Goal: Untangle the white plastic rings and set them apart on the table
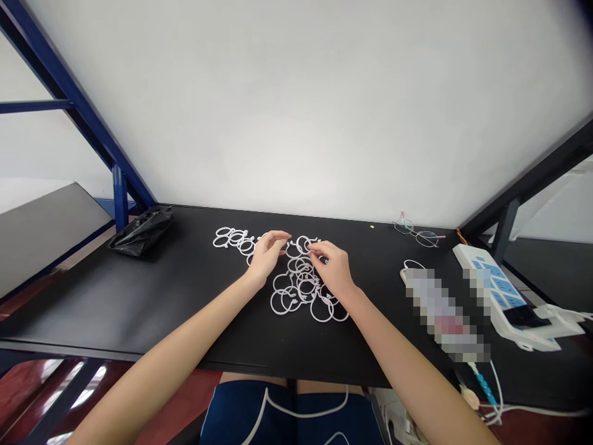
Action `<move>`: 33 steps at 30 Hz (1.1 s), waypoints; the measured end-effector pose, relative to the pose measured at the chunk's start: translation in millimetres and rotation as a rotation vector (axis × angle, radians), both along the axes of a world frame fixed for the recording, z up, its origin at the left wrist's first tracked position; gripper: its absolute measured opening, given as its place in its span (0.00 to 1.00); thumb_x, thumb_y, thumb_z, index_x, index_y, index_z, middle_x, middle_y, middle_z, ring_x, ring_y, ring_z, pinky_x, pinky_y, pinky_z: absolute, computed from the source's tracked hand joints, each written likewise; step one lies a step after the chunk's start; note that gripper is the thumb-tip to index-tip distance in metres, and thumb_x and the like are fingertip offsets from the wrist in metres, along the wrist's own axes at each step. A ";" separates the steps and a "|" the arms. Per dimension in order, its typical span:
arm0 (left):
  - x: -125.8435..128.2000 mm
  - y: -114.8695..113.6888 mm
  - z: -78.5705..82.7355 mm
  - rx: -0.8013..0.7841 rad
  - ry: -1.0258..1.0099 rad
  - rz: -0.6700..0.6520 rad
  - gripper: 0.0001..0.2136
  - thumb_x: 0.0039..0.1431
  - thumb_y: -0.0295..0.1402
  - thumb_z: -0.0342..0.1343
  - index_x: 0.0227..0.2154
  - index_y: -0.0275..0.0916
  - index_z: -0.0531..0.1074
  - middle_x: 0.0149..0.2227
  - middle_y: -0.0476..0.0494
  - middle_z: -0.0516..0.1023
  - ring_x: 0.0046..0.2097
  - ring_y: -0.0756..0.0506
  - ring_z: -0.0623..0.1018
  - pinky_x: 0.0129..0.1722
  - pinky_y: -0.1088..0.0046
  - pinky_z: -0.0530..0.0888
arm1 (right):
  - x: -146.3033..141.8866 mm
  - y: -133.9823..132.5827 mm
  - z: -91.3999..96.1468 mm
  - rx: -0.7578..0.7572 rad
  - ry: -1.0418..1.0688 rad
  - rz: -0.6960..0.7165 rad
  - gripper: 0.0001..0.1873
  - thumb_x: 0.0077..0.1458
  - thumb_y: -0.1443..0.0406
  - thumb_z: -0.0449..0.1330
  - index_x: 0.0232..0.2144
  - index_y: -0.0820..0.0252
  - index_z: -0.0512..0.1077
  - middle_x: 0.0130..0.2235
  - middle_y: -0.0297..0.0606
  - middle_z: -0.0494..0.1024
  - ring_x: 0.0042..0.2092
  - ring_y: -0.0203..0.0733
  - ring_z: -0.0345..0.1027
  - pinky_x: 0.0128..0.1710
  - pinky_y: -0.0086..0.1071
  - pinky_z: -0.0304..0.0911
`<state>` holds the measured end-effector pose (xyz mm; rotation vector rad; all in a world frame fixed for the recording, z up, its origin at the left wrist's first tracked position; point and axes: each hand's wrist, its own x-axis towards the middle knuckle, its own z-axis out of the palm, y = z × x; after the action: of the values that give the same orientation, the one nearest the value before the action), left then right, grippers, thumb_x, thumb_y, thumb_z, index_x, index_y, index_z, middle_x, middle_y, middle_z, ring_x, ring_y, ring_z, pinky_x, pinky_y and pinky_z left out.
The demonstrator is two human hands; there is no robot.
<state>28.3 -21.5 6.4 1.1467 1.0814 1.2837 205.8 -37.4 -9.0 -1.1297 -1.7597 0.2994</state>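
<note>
A pile of thin white rings (280, 301), several with small knobbed ends, lies on the black table before me. My right hand (334, 267) pinches one white ring (303, 243) between thumb and fingertips at the pile's far side. Left of that ring, my left hand (269, 254) curves with thumb and fingers apart, and I see nothing held in it. Beyond its wrist, a smaller group of white rings (223, 237) lies spread to the left, partly covered by this hand.
A black plastic bag (142, 232) rests at the far left of the table (194, 334). Eyeglasses (419, 233) lie at the back right. Closer on the right are a blurred-out phone (445, 315) with a cable and a white power strip (498, 287). A white wall stands behind.
</note>
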 end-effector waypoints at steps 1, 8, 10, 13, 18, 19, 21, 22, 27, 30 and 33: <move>0.7 -0.7 0.3 0.017 0.013 -0.024 0.08 0.55 0.35 0.57 0.35 0.39 0.75 0.44 0.42 0.77 0.49 0.43 0.74 0.42 0.69 0.75 | -0.3 -0.6 0.6 -0.020 0.014 0.005 0.08 0.54 0.70 0.57 0.33 0.60 0.77 0.35 0.41 0.81 0.34 0.42 0.77 0.39 0.37 0.73; 5.8 -3.5 -6.5 0.114 0.126 -0.241 0.14 0.56 0.39 0.60 0.43 0.39 0.74 0.48 0.39 0.77 0.53 0.41 0.74 0.41 0.71 0.75 | -3.4 -6.3 8.3 -0.186 0.181 0.049 0.03 0.51 0.65 0.64 0.31 0.58 0.76 0.31 0.39 0.82 0.34 0.46 0.79 0.37 0.40 0.75; 6.4 -4.7 -8.3 0.165 0.182 -0.262 0.15 0.55 0.39 0.61 0.44 0.40 0.74 0.47 0.39 0.76 0.53 0.40 0.73 0.38 0.73 0.75 | -4.5 -7.5 9.6 -0.222 0.220 0.076 0.05 0.50 0.63 0.65 0.30 0.58 0.75 0.30 0.40 0.82 0.33 0.47 0.79 0.36 0.39 0.75; 7.0 -6.5 -9.2 0.223 0.177 -0.290 0.17 0.53 0.38 0.63 0.46 0.41 0.74 0.47 0.40 0.76 0.52 0.40 0.74 0.36 0.74 0.75 | -6.2 -8.7 11.1 -0.296 0.298 0.117 0.07 0.48 0.62 0.66 0.29 0.59 0.75 0.29 0.40 0.81 0.31 0.45 0.78 0.33 0.37 0.75; 6.7 -7.9 -7.3 0.225 0.123 -0.323 0.19 0.52 0.39 0.64 0.47 0.40 0.74 0.42 0.41 0.77 0.44 0.43 0.76 0.39 0.71 0.76 | -7.2 -9.5 16.6 -0.461 0.437 0.185 0.14 0.43 0.57 0.70 0.28 0.60 0.74 0.29 0.40 0.80 0.18 0.33 0.66 0.16 0.29 0.66; 6.5 -8.1 -6.6 0.221 0.118 -0.327 0.19 0.53 0.39 0.63 0.47 0.40 0.74 0.42 0.41 0.77 0.43 0.43 0.77 0.39 0.70 0.75 | -7.1 -9.5 17.9 -0.480 0.448 0.191 0.15 0.42 0.57 0.71 0.27 0.60 0.74 0.29 0.39 0.80 0.16 0.31 0.63 0.13 0.27 0.62; 6.0 -8.3 -5.0 0.229 0.113 -0.328 0.18 0.54 0.39 0.63 0.47 0.41 0.74 0.42 0.42 0.77 0.42 0.44 0.77 0.40 0.70 0.75 | -6.8 -9.4 20.2 -0.502 0.457 0.201 0.17 0.39 0.56 0.72 0.27 0.60 0.74 0.27 0.39 0.80 0.15 0.29 0.59 0.11 0.26 0.56; 5.8 -8.3 -4.3 0.241 0.115 -0.323 0.17 0.54 0.39 0.62 0.47 0.41 0.74 0.41 0.42 0.77 0.42 0.44 0.76 0.39 0.70 0.75 | -6.8 -9.3 21.1 -0.510 0.460 0.208 0.17 0.39 0.55 0.73 0.27 0.60 0.74 0.26 0.38 0.80 0.15 0.29 0.58 0.10 0.25 0.55; 4.9 -6.9 -2.2 0.282 0.129 -0.251 0.12 0.50 0.38 0.65 0.36 0.38 0.77 0.36 0.44 0.76 0.38 0.45 0.75 0.36 0.72 0.73 | -7.9 -9.6 23.3 -0.565 0.482 0.250 0.19 0.38 0.54 0.73 0.27 0.60 0.73 0.26 0.37 0.79 0.17 0.31 0.63 0.10 0.24 0.55; 3.7 -5.9 -1.3 0.220 0.087 -0.241 0.12 0.49 0.39 0.65 0.35 0.38 0.77 0.31 0.46 0.75 0.32 0.47 0.74 0.33 0.71 0.72 | -9.2 -10.5 23.5 -0.581 0.484 0.297 0.19 0.39 0.53 0.72 0.27 0.59 0.73 0.26 0.36 0.79 0.17 0.31 0.64 0.12 0.25 0.58; 2.2 -5.7 0.6 0.161 0.042 -0.243 0.12 0.50 0.41 0.64 0.34 0.38 0.76 0.29 0.48 0.75 0.30 0.48 0.74 0.33 0.71 0.72 | -10.5 -12.1 23.3 -0.582 0.443 0.348 0.18 0.44 0.51 0.69 0.28 0.60 0.74 0.26 0.36 0.79 0.17 0.31 0.65 0.16 0.27 0.62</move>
<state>30.5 -27.2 7.0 1.3864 0.8496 1.1745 195.3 -49.5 14.2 -1.0301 -1.4904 1.2390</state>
